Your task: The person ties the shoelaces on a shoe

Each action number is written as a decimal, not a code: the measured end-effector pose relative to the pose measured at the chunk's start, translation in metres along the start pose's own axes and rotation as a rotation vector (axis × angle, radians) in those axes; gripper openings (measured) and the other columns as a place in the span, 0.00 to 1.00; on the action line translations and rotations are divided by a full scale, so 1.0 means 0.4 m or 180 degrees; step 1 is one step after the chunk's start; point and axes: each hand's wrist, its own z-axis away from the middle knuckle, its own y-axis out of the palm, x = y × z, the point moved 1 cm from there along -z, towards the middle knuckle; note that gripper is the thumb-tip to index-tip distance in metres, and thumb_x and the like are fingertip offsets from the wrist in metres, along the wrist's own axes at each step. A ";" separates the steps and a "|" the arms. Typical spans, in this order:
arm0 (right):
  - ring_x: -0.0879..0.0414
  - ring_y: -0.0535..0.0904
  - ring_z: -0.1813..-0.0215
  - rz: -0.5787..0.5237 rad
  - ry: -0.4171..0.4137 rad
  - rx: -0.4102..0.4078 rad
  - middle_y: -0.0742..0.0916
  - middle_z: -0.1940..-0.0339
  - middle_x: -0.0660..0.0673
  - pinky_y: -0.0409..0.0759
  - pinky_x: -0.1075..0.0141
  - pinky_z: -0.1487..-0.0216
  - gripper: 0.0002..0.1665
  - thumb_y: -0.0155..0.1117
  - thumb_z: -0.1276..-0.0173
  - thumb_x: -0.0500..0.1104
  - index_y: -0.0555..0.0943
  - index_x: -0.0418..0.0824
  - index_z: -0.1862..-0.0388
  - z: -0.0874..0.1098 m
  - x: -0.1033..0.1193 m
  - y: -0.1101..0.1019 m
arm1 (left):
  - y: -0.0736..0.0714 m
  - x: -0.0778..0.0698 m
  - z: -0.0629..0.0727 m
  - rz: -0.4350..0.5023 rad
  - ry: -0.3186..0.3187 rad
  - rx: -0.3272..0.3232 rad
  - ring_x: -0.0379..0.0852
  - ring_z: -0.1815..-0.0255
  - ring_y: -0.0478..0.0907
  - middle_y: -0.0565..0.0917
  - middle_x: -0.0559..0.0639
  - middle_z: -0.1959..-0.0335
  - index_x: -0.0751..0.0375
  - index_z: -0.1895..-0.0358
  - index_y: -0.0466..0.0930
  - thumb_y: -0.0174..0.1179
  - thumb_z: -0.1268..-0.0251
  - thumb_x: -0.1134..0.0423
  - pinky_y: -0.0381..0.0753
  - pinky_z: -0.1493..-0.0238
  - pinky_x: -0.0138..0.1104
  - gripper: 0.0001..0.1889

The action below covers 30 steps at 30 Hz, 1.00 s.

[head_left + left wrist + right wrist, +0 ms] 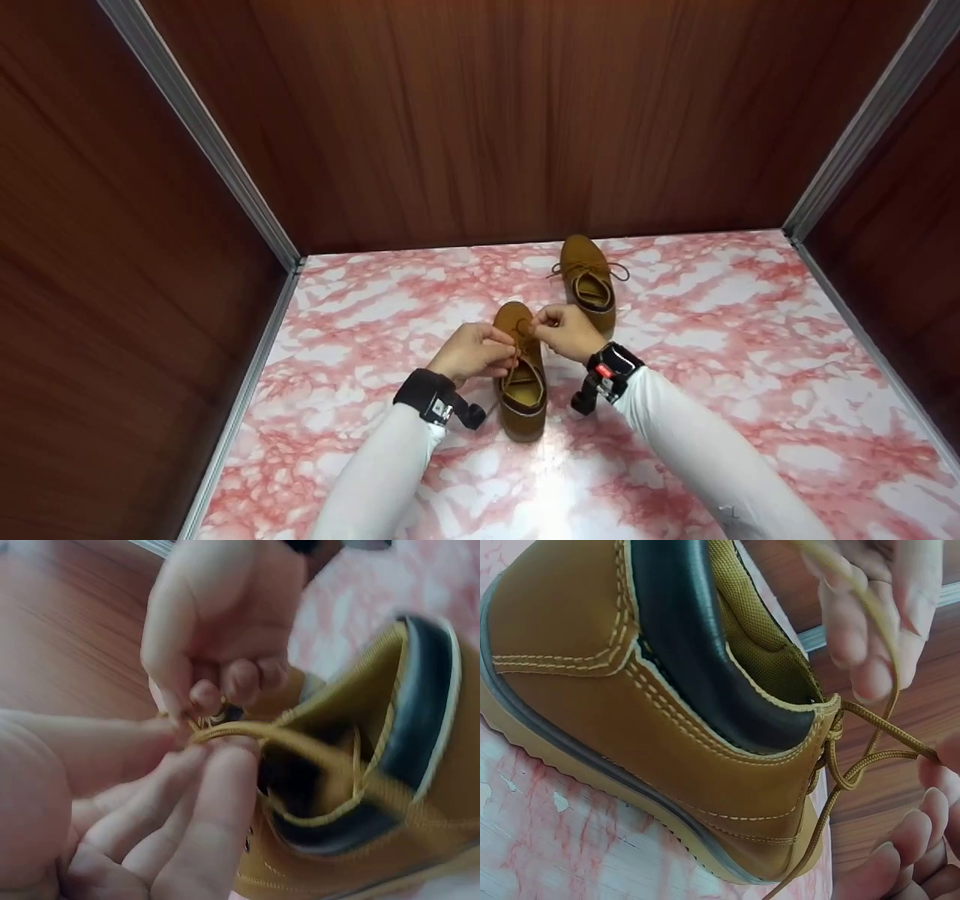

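Observation:
A tan lace-up shoe [523, 426] with a dark padded collar stands on the floor, its toe pointing away from me. My left hand [472, 352] is over its left side and pinches a shoelace [262, 731] between thumb and fingers. On the other side my right hand [571, 335] pinches a loop of the lace [889, 755] between thumb and forefinger, its other fingers curled. In the right wrist view the laces cross at the top of the shoe's tongue, and one loose end hangs down the side.
The matching tan shoe [577, 251] stands farther back to the right, near the rear wall, its laces tied in a bow. Reddish-brown wood-look panels [450, 127] with grey metal corner strips enclose the pink-and-white marbled floor [360, 375].

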 end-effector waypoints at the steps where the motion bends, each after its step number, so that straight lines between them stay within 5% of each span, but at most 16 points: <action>1: 0.65 0.72 0.79 -0.0003 0.0002 0.0000 0.80 0.79 0.57 0.71 0.73 0.77 0.06 0.66 0.31 0.37 0.86 0.35 0.65 0.000 0.000 -0.001 | 0.001 0.002 -0.001 -0.0133 0.0021 0.0000 0.40 0.68 0.88 0.91 0.57 0.60 0.69 0.49 0.85 0.65 0.28 0.69 0.89 0.66 0.30 0.10; 14: 0.65 0.72 0.79 0.0026 0.0053 0.0038 0.80 0.80 0.58 0.71 0.73 0.77 0.07 0.66 0.31 0.38 0.87 0.35 0.64 0.000 0.008 -0.008 | 0.027 -0.010 0.014 -0.0656 0.0107 0.0164 0.39 0.75 0.84 0.88 0.50 0.71 0.66 0.51 0.79 0.74 0.41 0.68 0.83 0.74 0.30 0.17; 21: 0.65 0.72 0.79 0.0085 0.0074 0.0111 0.80 0.80 0.58 0.71 0.74 0.77 0.07 0.64 0.30 0.37 0.88 0.35 0.63 -0.002 0.016 -0.013 | 0.046 -0.013 0.016 0.0659 -0.0026 0.0255 0.42 0.71 0.89 0.90 0.53 0.70 0.62 0.51 0.65 0.67 0.34 0.73 0.88 0.68 0.30 0.19; 23: 0.65 0.72 0.79 0.0108 0.0083 0.0132 0.80 0.80 0.58 0.71 0.74 0.76 0.08 0.64 0.30 0.37 0.88 0.35 0.63 -0.002 0.016 -0.015 | 0.047 -0.006 0.014 0.0752 -0.0022 0.0196 0.42 0.69 0.90 0.91 0.55 0.66 0.62 0.50 0.65 0.66 0.30 0.72 0.89 0.65 0.31 0.17; 30: 0.65 0.72 0.79 0.0091 0.0088 0.0174 0.84 0.76 0.54 0.70 0.74 0.76 0.08 0.63 0.30 0.36 0.88 0.36 0.63 -0.003 0.015 -0.019 | 0.022 0.016 0.007 -0.0301 0.0002 -0.0086 0.40 0.73 0.89 0.92 0.59 0.61 0.64 0.54 0.78 0.63 0.25 0.64 0.88 0.72 0.31 0.07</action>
